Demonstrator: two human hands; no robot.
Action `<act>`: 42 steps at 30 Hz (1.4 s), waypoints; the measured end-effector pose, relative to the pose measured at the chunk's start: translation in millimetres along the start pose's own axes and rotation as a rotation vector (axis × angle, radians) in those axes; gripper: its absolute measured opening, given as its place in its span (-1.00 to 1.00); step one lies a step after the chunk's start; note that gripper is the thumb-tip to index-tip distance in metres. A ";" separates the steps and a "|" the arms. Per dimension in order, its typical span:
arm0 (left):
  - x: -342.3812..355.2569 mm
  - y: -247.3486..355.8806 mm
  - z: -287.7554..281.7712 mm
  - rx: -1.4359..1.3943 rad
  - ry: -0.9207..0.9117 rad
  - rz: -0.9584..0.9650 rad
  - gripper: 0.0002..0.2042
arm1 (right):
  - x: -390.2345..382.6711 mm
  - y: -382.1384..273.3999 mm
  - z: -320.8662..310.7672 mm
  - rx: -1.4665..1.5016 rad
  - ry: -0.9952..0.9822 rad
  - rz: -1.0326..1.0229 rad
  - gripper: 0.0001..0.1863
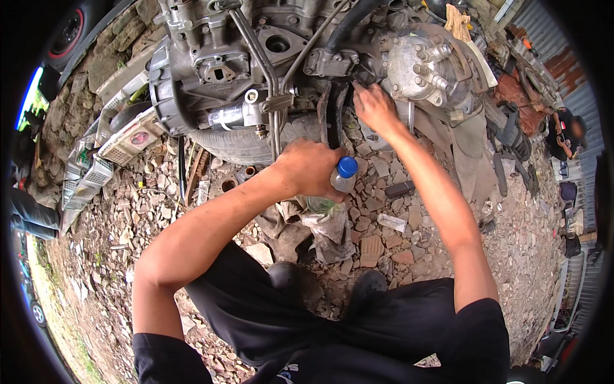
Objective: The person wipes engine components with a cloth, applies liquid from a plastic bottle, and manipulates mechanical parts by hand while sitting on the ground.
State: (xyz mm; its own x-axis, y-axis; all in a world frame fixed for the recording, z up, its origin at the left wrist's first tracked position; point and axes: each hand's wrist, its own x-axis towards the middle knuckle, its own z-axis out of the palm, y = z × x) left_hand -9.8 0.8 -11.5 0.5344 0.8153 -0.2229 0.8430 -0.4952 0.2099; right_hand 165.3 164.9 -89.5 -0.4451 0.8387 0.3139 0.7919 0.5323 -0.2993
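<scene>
My left hand (pixel 311 168) is wrapped round a clear plastic bottle (pixel 343 184) with a blue cap, held above the rubble in front of the engine. The cap is on, and the hand hides much of the bottle's body. Farther up, my right hand (pixel 376 109) reaches against the side of a grey metal engine (pixel 220 54). Its fingers are curled together beside a dark upright bracket (pixel 332 115), just left of a round pump-like housing (pixel 419 70) studded with metal fittings. What lies between those fingertips is too small to make out.
The engine rests over a tyre (pixel 240 147). A dirty rag (pixel 329 237) lies below the bottle on broken stone and tile. Plastic crates (pixel 131 137) stand at left, near another person's leg (pixel 33 214). Another person (pixel 566 133) is at far right by a corrugated wall (pixel 579 57).
</scene>
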 end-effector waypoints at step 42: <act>6.8 8.2 -4.0 0.011 0.010 0.022 -0.26 | 6.9 19.2 38.9 0.024 0.469 -0.535 -0.65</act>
State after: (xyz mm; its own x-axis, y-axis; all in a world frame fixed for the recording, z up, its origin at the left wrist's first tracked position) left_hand 0.5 3.5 -7.5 0.5520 0.8072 -0.2092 0.8319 -0.5162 0.2036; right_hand 161.2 185.5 -128.1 -0.5389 0.3262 0.7767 0.5031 0.8641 -0.0139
